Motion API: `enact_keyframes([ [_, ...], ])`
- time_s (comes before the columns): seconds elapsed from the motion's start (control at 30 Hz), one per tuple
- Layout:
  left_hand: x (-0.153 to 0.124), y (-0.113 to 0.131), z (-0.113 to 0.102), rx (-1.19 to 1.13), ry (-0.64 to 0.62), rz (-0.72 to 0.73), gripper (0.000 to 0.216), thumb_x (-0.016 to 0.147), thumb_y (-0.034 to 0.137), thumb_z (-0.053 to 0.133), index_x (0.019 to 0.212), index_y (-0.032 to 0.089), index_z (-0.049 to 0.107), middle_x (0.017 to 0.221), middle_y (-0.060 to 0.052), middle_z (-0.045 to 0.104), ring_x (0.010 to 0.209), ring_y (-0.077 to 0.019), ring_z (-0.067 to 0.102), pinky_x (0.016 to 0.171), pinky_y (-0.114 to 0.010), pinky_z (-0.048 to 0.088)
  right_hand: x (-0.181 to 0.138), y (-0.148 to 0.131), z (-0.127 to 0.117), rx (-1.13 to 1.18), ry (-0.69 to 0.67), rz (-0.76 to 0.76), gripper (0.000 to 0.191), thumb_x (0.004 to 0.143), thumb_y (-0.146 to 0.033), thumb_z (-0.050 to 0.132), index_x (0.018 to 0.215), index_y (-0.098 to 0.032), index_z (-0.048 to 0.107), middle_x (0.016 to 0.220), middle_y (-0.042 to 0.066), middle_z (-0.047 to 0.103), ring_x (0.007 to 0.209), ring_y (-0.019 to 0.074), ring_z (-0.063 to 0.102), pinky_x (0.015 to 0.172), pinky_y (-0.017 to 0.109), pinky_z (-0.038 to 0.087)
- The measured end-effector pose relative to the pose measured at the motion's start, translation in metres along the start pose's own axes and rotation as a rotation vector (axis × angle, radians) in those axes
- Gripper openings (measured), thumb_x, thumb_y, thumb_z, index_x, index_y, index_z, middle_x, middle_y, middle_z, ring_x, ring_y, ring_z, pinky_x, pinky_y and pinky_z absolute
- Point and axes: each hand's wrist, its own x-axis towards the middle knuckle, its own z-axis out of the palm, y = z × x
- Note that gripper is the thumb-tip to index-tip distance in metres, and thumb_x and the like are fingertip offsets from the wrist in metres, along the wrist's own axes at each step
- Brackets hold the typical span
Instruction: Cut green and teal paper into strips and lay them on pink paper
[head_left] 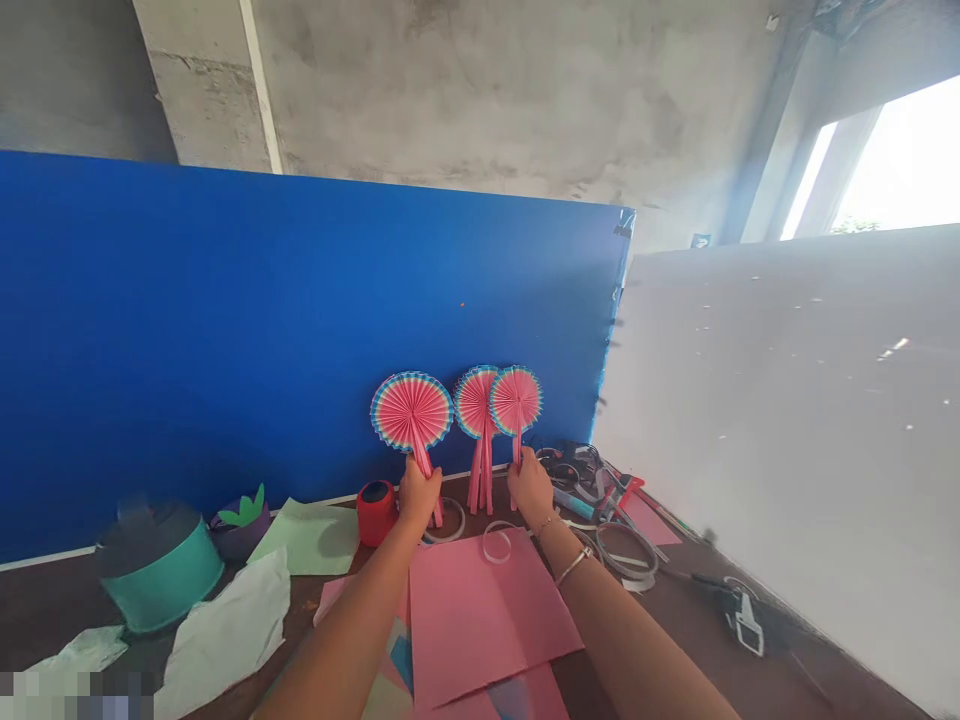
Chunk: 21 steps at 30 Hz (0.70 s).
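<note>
My left hand (pixel 420 494) is wrapped round the handle of a round pleated pink paper fan (pixel 412 412) with a blue and pale rim. The fan stands upright before the blue board. My right hand (pixel 531 486) grips the handle of a second, smaller-looking pink paper fan (pixel 516 400). Just left of that one, partly behind it, more pink paper fans (pixel 475 404) lean against the board, their long handles (pixel 480 480) hanging to the table. Pink paper sheets (pixel 487 610) lie below and between my forearms.
On the left are a teal container (pixel 165 575), a purple pot (pixel 241 530), a pale green sheet (pixel 311 540) and crumpled white paper (pixel 232 630). A red object (pixel 376 512) stands by my left hand. Tape rolls (pixel 628 552), cables and scissors-like tools crowd the right. A blue board (pixel 225 330) closes the back.
</note>
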Motion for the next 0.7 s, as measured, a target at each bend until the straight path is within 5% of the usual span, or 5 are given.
enact_keyframes([
  [0.4, -0.006, 0.001, -0.001, -0.041, 0.040, -0.031, 0.029, 0.079, 0.029, 0.069, 0.099, 0.022, 0.050, 0.095, -0.011, 0.073, 0.096, -0.0299, 0.071, 0.075, -0.035, 0.049, 0.012, 0.011, 0.000, 0.025, 0.001, 0.019, 0.034, 0.095, -0.018, 0.043, 0.129, -0.018, 0.048, 0.114, 0.011, 0.069, 0.105, 0.0225, 0.066, 0.074, 0.028, 0.041],
  [0.7, -0.007, -0.004, -0.004, -0.075, 0.086, 0.021, 0.030, 0.079, 0.026, 0.069, 0.101, 0.022, 0.048, 0.109, -0.012, 0.068, 0.109, -0.0268, 0.066, 0.088, -0.035, 0.048, 0.009, 0.018, -0.001, -0.002, -0.008, 0.016, 0.029, 0.094, -0.016, 0.044, 0.121, -0.018, 0.054, 0.112, 0.010, 0.069, 0.105, 0.0216, 0.066, 0.073, 0.026, 0.041],
])
